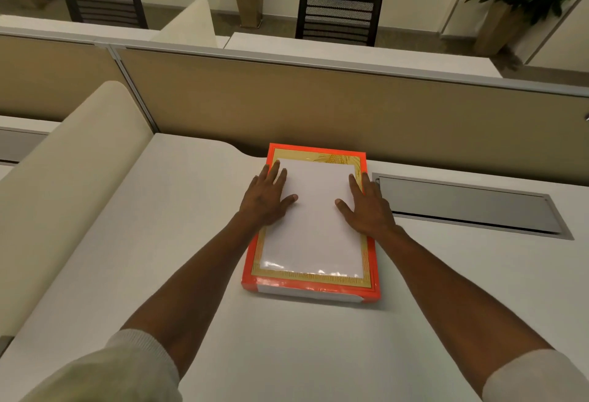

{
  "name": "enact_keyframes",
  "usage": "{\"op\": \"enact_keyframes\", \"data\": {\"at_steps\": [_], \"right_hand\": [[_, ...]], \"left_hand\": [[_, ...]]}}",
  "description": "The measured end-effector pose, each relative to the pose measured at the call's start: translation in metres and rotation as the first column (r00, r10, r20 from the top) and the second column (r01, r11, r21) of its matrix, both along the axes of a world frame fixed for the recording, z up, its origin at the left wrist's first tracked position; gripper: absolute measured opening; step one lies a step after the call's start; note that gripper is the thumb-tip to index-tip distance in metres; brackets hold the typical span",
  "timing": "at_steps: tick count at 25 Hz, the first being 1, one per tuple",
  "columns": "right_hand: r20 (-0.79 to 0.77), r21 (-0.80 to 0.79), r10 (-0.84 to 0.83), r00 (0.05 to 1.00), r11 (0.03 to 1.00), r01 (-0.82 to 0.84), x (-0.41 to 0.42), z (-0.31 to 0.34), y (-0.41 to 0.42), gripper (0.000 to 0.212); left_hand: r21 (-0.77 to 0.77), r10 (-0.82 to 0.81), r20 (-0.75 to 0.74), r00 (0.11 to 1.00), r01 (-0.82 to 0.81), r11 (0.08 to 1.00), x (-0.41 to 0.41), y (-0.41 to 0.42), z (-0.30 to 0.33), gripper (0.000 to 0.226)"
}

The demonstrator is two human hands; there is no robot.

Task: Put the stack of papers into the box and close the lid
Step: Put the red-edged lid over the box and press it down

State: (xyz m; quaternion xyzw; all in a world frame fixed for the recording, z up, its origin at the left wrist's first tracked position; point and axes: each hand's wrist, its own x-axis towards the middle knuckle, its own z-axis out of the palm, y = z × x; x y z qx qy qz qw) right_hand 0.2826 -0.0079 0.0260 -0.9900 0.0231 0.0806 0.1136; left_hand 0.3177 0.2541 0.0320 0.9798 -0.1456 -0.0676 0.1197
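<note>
A flat orange box (251, 263) with a gold inner border lies on the white desk, straight ahead. The white stack of papers (314, 232) fills the space inside the gold frame. Glossy reflections run along the stack's near edge, as if under a clear cover. My left hand (266, 199) lies flat on the box's left side, with the fingers spread and the thumb on the white area. Opposite it, my right hand (366, 207) rests flat on the right side. Neither hand grips anything.
A grey cable hatch (462, 204) is set into the desk (191, 274) just right of the box. A beige partition (318, 108) stands close behind it. A cream curved panel (63, 178) borders the left. Beyond the partition are chairs and potted plants.
</note>
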Motion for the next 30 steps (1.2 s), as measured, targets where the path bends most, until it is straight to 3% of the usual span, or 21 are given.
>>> {"op": "enact_keyframes", "data": {"at_steps": [6,13,16,20,24,27,30], "right_hand": [[0.021,-0.018,-0.014,1.0,1.0,0.015,0.064,-0.002,0.0,0.081],[0.007,-0.048,-0.024,1.0,0.999,0.024,0.082,-0.031,-0.003,0.074],[-0.014,0.025,-0.045,0.999,0.999,0.045,0.079,-0.024,-0.001,0.073],[0.016,0.221,-0.227,0.974,0.951,0.218,0.034,-0.011,-0.013,0.077],[0.129,0.346,-0.375,0.918,0.885,0.313,-0.063,-0.026,-0.015,0.057],[0.125,0.429,-0.462,0.878,0.823,0.372,-0.092,-0.032,-0.004,0.044],[0.094,0.436,-0.461,0.882,0.816,0.38,-0.094,-0.025,0.001,0.041]], "left_hand": [[0.066,0.002,-0.068,0.998,0.002,0.998,0.063,0.002,-0.006,0.084],[-0.045,0.068,-0.105,0.992,-0.073,0.996,0.074,0.001,-0.029,0.09],[-0.162,0.062,-0.146,0.987,-0.086,0.983,0.066,0.002,-0.022,0.088],[-0.469,0.21,-0.19,0.959,-0.276,0.839,0.016,0.01,-0.015,0.081],[-0.644,0.403,-0.186,0.896,-0.421,0.639,-0.075,0.031,-0.031,0.054],[-0.686,0.57,-0.241,0.786,-0.553,0.473,-0.107,0.035,-0.038,0.034],[-0.68,0.579,-0.244,0.778,-0.563,0.47,-0.109,0.031,-0.031,0.032]]}}
